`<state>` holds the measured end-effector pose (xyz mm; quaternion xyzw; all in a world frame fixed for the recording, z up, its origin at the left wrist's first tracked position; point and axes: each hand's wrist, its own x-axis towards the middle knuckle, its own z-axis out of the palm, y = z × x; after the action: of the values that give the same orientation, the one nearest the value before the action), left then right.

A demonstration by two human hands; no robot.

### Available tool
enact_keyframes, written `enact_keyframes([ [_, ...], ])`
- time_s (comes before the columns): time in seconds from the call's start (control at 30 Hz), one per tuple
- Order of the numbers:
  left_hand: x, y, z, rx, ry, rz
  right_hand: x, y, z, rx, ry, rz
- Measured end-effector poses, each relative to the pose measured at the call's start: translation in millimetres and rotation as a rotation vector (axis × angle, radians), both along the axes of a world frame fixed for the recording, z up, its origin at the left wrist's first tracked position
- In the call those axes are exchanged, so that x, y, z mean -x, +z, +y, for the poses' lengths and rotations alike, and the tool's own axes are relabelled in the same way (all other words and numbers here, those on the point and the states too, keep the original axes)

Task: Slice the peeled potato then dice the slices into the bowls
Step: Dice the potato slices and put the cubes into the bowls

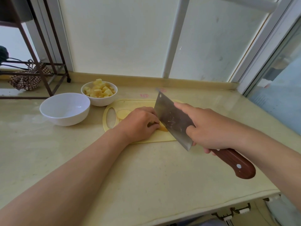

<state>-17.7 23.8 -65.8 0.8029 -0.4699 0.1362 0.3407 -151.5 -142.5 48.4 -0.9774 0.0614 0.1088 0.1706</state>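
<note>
A person's left hand (140,123) pressed a piece of peeled potato (163,128) onto a pale yellow cutting board (130,103), as seen from the head camera. The fingers were curled over it so that only its near end showed beside the blade. The right hand (210,129) was wrapped around a cleaver (172,121) where the wooden handle (236,163) met the steel, forefinger laid straight along the flat. The blade stood against the left knuckles, its edge down at the potato.

Cut slices (123,114) lay on the board just beyond the left hand, beside the board's hand slot. Two white bowls stood on the counter (146,168) to the left: the far bowl (99,101) heaped with potato cubes (100,90), the near bowl (65,118) empty. A metal rack (42,69) stood at the back left.

The peeled flesh was probably firm but wet and slippery. It looked best pinned from above, flat side down, with fingertips tucked behind the knuckles. The thin slices seemed light and apt to slide, so likely easier to stack and hold flat.
</note>
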Motion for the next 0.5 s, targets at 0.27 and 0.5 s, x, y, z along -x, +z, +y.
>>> enact_keyframes([
  [0.27, -1, -1, 0, 0.015, -0.004, -0.021, -17, -17, 17, 0.02, 0.018, -0.006],
  [0.5, -4, -3, -1, 0.019, 0.0, -0.014, -51, -20, 23, -0.016, 0.002, -0.053],
])
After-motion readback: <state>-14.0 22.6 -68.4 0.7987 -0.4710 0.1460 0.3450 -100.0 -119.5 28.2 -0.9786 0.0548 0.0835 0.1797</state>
